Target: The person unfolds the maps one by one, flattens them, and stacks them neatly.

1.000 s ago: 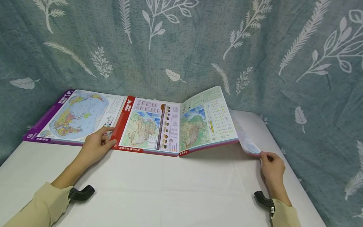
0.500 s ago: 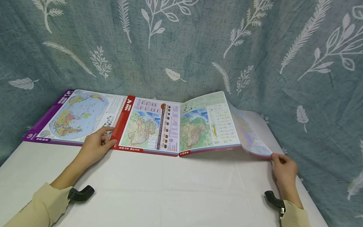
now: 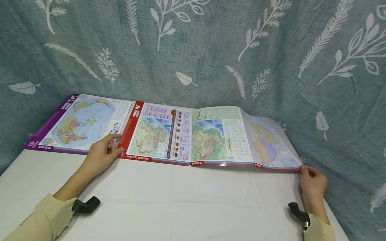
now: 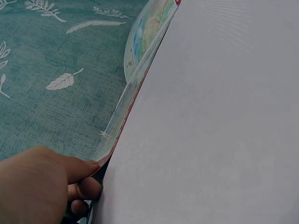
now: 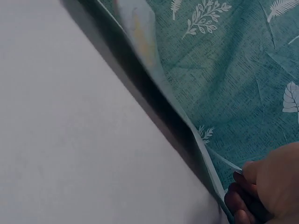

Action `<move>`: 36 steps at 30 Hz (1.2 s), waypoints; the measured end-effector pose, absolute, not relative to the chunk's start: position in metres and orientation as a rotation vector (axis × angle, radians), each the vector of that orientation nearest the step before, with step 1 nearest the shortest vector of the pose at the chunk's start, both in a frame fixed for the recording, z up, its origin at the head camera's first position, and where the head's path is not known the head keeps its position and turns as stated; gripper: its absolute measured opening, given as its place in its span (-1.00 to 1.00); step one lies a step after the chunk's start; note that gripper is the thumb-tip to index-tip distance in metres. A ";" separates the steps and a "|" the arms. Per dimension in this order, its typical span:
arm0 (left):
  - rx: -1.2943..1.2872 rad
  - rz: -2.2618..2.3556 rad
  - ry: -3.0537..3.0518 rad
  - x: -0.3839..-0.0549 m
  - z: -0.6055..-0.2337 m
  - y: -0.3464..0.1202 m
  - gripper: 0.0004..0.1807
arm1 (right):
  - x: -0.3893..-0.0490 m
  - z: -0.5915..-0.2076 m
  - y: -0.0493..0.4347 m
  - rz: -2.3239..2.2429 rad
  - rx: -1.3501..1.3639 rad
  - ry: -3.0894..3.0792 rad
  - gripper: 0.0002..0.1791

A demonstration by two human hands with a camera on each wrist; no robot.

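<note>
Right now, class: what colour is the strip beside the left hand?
The strip is red, clearest in head view.

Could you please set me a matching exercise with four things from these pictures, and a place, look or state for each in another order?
Things:
1. Left hand
2. Right hand
3. Purple map
4. Curtain

Descriptions:
A. Pinches the near right corner of the red map
B. Printed with white leaves
C. Touches the red map's left edge
D. Shows an oval world map

Right pairs: 1-C, 2-A, 3-D, 4-B.
</note>
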State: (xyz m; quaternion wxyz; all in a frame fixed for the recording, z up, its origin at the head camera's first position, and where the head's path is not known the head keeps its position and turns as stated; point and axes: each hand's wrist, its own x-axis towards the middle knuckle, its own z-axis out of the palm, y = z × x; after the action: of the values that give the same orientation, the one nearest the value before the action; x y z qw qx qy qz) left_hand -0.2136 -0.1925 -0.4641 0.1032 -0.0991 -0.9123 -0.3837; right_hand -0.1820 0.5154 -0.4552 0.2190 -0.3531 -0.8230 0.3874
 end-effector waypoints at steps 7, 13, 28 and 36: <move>-0.287 -1.136 -2.694 -0.214 -0.464 -0.193 -0.46 | -0.179 -0.456 0.519 1.070 -0.980 -2.226 -0.50; -0.289 -1.136 -2.695 -0.213 -0.465 -0.194 -0.46 | -0.179 -0.458 0.519 1.006 -1.023 -2.239 -0.51; -0.283 -1.131 -2.682 -0.212 -0.465 -0.194 -0.49 | -0.178 -0.456 0.517 0.971 -1.077 -2.224 -0.50; -0.269 -1.137 -2.659 -0.212 -0.463 -0.193 -0.53 | -0.180 -0.453 0.504 0.899 -1.000 -2.211 -0.51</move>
State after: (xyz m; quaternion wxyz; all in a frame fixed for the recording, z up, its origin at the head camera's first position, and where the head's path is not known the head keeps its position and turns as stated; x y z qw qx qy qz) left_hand -0.2123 -0.1925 -0.4627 0.1182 -0.0921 -0.9090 -0.3889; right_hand -0.1800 0.5036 -0.4525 0.2732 -0.3718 -0.8219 0.3340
